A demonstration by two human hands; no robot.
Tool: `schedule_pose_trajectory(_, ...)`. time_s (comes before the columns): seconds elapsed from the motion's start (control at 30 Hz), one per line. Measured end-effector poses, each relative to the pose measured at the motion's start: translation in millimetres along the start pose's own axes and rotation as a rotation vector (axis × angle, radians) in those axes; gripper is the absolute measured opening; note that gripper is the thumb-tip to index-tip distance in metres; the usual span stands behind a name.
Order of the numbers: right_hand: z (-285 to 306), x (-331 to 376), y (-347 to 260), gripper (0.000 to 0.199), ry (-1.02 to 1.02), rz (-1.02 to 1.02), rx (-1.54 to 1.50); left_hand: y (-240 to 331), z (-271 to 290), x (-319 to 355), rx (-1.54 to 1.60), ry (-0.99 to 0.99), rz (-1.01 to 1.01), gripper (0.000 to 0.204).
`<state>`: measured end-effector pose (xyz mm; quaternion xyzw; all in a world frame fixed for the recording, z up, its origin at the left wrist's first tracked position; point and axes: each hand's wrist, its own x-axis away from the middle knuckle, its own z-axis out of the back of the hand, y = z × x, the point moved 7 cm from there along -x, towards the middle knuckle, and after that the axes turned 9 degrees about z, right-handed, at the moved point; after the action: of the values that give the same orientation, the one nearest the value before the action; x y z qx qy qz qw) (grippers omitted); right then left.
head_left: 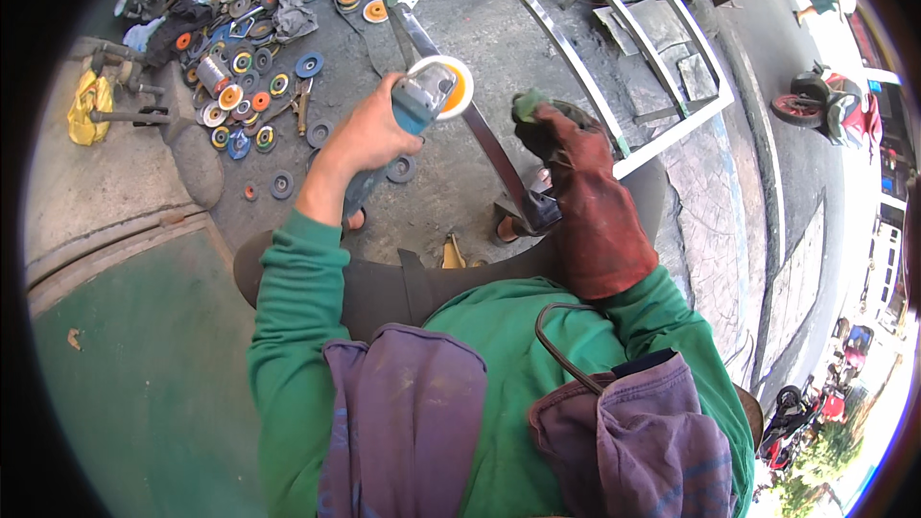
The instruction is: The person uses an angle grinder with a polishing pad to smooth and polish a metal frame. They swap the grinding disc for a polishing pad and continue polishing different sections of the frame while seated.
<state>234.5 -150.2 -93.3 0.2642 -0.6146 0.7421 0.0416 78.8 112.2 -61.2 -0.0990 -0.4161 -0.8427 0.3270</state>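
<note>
In my bare left hand [360,139] is an angle grinder [417,105], the fingers wrapped round its blue-green body. A white disc with an orange centre [459,88] is fitted on its head, over a shiny metal bar [491,149]. Whether the disc touches the bar, I cannot tell. The bar slants down to a dark metal end piece [542,211] between my knees. My right hand [580,163] wears a long red work glove with darkened fingers. Those fingers are bent round a small green lump [528,104], right of the bar.
Many grinding and polishing discs [259,101] lie scattered at the upper left. A welded metal frame [576,58] stands ahead to the right. A yellow bag [89,107] hangs at the left, above a green panel [144,374]. Motorcycles [815,110] stand along the right.
</note>
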Motion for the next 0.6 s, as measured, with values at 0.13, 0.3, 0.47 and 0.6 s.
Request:
schedule_pose_trajectory(0.13, 35, -6, 1, 0.038, -0.048, 0.104, -0.425, 1, 38, -58, -0.15, 0.044, 0.05, 0.101)
schedule_pose_trajectory(0.3, 68, -15, 11, 0.053, -0.21, -0.096, -0.929, 9, 58, -80, -0.15, 0.161, 0.058, 0.103)
schedule_pose_trajectory(0.47, 83, -32, 19, 0.054, 0.003, -0.106, -1.095, 34, 3, -7, -0.222, -0.084, -0.07, 0.101)
schedule_pose_trajectory(0.6, 77, -29, 11, 0.051, 0.059, -0.075, -1.102, 36, -43, 50, -0.424, -0.399, 0.016, 0.097)
